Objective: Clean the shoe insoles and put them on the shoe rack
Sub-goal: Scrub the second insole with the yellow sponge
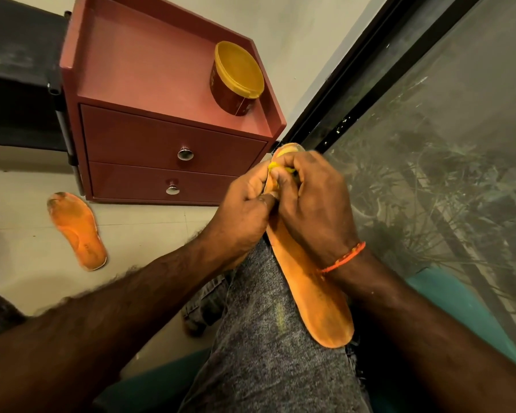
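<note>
An orange insole lies along my right thigh, toe end pointing away from me. My left hand grips its left edge near the toe. My right hand presses a small yellow cloth onto the toe area, fingers curled around it; most of the cloth is hidden. A second orange insole, dirty at the toe, lies flat on the floor to the left. The black shoe rack stands at the far left.
A red two-drawer cabinet stands ahead, with a red tub with a yellow lid on top. A dark-framed glass pane runs along the right. I sit on a teal seat; pale floor tiles lie below.
</note>
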